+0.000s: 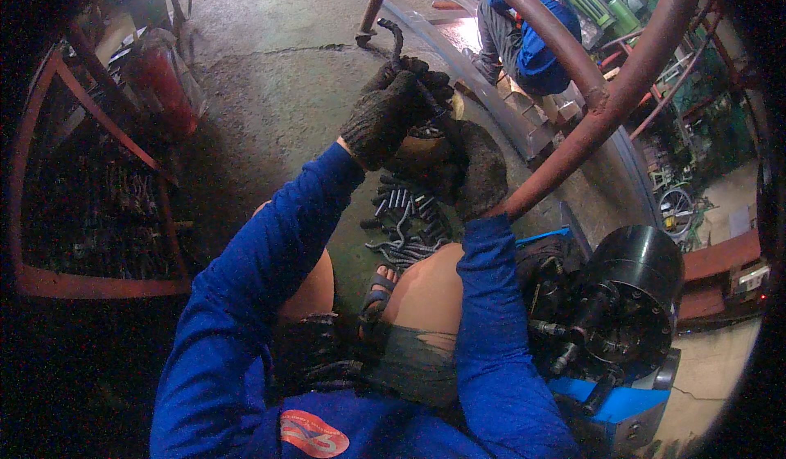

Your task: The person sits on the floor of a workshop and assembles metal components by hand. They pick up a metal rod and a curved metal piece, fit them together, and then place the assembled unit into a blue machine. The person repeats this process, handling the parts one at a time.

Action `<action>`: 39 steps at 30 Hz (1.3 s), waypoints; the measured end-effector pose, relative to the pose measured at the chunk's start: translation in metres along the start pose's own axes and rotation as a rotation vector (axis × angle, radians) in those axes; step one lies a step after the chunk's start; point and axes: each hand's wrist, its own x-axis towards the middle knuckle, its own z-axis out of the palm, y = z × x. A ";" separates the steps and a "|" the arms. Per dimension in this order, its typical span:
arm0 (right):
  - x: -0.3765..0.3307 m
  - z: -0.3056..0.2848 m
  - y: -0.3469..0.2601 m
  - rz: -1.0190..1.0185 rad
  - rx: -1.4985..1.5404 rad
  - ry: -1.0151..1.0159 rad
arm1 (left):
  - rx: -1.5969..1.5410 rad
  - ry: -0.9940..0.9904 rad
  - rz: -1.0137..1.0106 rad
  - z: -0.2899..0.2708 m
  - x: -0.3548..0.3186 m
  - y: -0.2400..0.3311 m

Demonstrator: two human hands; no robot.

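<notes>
In front of me I hold a dark, slim bent rod (pixel 396 40) with a hooked, ribbed upper end; its exact kind is hard to tell. My left hand (pixel 381 119), in a dark knitted glove, is closed around its middle. My right hand (pixel 481 168), gloved alike, is closed at the rod's lower end, though its fingers are partly hidden. Beneath the hands is a round, tan-rimmed container (pixel 424 144), mostly covered by them. On the floor between my feet lies a pile of short metal rods (pixel 407 203), with bent ribbed rods (pixel 401 250) nearer me.
Thick reddish-brown pipes (pixel 594 144) slant up on the right. Beside my right arm stands a black cylindrical machine (pixel 634 271) on a blue base. A rusty frame (pixel 98 287) fills the left. Another person in blue (pixel 547 45) crouches beyond long metal bars (pixel 483 90).
</notes>
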 end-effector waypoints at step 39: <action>0.002 0.008 -0.005 0.808 1.078 -0.025 | 0.142 0.031 -0.030 -0.001 0.000 0.004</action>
